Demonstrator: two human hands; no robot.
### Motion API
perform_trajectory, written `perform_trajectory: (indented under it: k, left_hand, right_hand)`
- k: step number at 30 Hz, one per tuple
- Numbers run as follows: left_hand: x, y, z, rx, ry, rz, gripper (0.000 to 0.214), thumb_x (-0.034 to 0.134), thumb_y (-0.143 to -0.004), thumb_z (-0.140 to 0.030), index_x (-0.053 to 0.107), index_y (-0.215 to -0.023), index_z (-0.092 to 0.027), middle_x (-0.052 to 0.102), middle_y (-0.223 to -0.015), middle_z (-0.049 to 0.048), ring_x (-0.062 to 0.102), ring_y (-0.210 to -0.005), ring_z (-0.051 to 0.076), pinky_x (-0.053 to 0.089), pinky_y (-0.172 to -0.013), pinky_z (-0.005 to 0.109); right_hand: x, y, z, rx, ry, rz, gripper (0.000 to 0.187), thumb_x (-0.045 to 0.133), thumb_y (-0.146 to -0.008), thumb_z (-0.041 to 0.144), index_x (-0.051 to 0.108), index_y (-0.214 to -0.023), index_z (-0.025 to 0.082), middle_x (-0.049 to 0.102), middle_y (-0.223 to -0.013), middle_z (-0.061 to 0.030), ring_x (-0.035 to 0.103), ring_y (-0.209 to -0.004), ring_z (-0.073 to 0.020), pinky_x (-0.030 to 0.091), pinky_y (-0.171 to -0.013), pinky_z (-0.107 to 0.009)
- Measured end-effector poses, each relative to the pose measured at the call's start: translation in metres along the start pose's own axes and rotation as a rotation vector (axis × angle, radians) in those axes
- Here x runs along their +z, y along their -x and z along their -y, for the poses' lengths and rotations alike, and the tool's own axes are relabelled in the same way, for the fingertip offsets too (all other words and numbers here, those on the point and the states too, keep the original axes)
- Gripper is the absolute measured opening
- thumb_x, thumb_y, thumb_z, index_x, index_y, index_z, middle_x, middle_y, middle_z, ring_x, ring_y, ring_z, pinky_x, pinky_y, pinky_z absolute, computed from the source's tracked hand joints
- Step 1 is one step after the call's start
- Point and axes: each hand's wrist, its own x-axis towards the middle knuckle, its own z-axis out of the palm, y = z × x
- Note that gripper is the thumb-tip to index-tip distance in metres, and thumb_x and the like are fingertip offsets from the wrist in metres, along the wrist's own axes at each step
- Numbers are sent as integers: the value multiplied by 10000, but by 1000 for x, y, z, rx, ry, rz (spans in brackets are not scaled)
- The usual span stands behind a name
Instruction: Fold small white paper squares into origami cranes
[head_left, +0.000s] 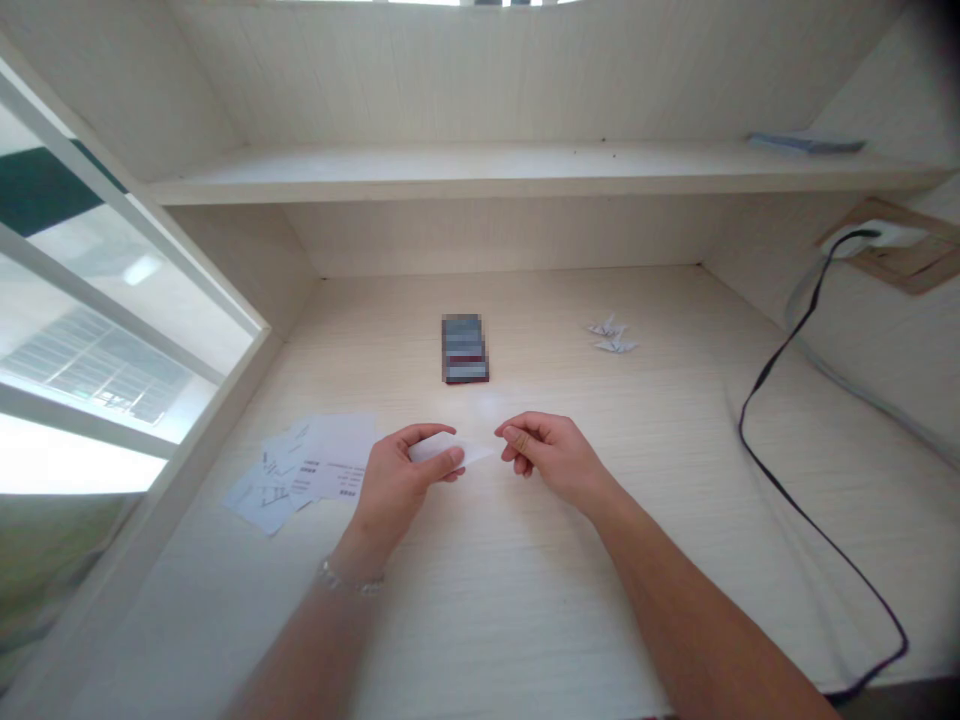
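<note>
My left hand (409,475) grips a folded piece of white paper (469,452) between the thumb and fingers, and its narrow end points right. Close to that end, my right hand (544,450) has its thumb and fingertips pinched together. Whether they touch the paper tip or hold anything is too small to tell. Several loose white paper sheets with printed lines (307,465) lie overlapping to the left of my left hand. Farther back on the right are two small folded paper figures (613,340), pointed like cranes.
A phone-like dark object (465,348), its face pixelated, lies beyond my hands on the desk (525,600). At the right, a black cable (780,485) runs from a wall socket. Above spans a shelf (487,165) with a flat bluish item (806,143). Window bars stand left.
</note>
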Motion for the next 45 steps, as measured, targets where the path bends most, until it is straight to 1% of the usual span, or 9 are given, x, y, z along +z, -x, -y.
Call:
perform_trajectory:
  k: [8,15,18,21,26,31,34,38,45]
  left_hand:
    - [-1,0,3,-4,4,31,411,755,-584,-263,625,-938,-100,648,-670,30,615,-565,129,528,-571,245]
    - [0,1,2,-18,16,41,396,750,-595,-264,618,-933,-106,653,-674,34,617,-568,125,523,-572,231]
    - [0,0,3,-9,13,37,396,751,-593,-263,619,-932,-105,655,-678,39,619,-568,126,521,-567,228]
    - [1,0,4,3,13,16,399,755,-584,-263,624,-927,-106,655,-661,38,623,-569,128,514,-551,211]
    - [1,-1,4,-5,34,-8,392,759,-578,-259,622,-912,-106,651,-664,33,618,-556,120,518,-549,207]
    - [2,-1,5,7,0,15,374,749,-600,-263,621,-917,-113,645,-697,28,617,-565,120,530,-559,225]
    - [2,0,5,19,7,33,364,746,-605,-260,623,-916,-118,641,-716,24,611,-570,115,538,-577,236]
    - [3,1,4,2,5,39,364,747,-600,-260,626,-911,-114,640,-711,23,607,-579,117,546,-597,257]
    - [6,1,6,-57,-11,113,331,721,-627,-290,641,-900,-121,653,-757,38,612,-661,150,533,-657,307]
  right_hand:
    - [9,4,-2,-2,62,100,219,528,-801,368,560,-730,163,638,-703,-32,568,-563,-110,442,-532,-235]
    - [10,7,-3,-22,204,130,333,389,-877,403,532,-686,171,586,-630,-12,532,-539,-99,410,-516,-219]
    - [10,7,-5,-28,204,135,354,358,-887,419,525,-696,172,577,-629,-8,525,-533,-97,404,-508,-216]
    - [9,4,-7,-23,191,114,362,351,-888,434,522,-709,170,582,-640,-13,525,-530,-99,403,-502,-218]
    - [6,1,-7,-59,173,6,358,344,-887,448,518,-737,173,596,-665,-17,532,-548,-106,409,-515,-227]
    - [10,6,-4,-90,233,50,251,464,-848,380,540,-724,175,606,-670,-12,549,-598,-114,406,-557,-231]
    - [12,6,-5,-48,209,63,270,436,-860,364,526,-692,172,591,-639,-10,535,-569,-110,402,-542,-231]
    - [14,5,-7,-44,171,74,250,449,-852,378,528,-735,172,596,-673,-14,538,-582,-111,401,-539,-229]
    - [20,8,-4,-66,273,36,219,439,-858,313,512,-699,180,560,-592,20,484,-523,-90,354,-499,-208]
